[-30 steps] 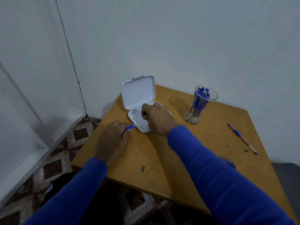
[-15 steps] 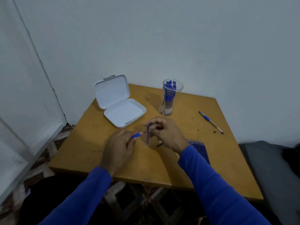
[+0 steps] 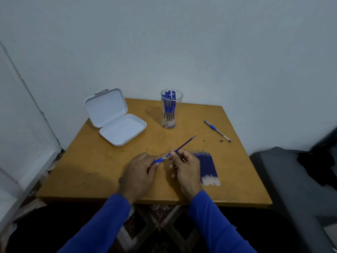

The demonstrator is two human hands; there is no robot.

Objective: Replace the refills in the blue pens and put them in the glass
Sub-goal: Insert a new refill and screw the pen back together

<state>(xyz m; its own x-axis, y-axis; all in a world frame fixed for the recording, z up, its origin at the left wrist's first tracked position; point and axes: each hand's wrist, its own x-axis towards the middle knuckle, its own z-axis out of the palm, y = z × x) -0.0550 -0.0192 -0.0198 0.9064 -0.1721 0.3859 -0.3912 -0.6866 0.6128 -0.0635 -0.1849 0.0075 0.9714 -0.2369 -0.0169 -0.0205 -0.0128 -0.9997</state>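
Just in front of the glass [image 3: 171, 109] of blue pens, toward the person, the left hand [image 3: 138, 175] pinches a blue pen barrel [image 3: 159, 160] while the right hand [image 3: 186, 169] pinches a thin refill [image 3: 184, 144] entering it. The refill looks light, slender and likely bendy, best held near the barrel mouth. Spare refills [image 3: 207, 168] lie to the glass's near right.

Pen barrel [image 3: 158, 160] mostly hidden in left hand [image 3: 138, 177]; refill row [image 3: 207, 167] partly behind right hand [image 3: 186, 170].
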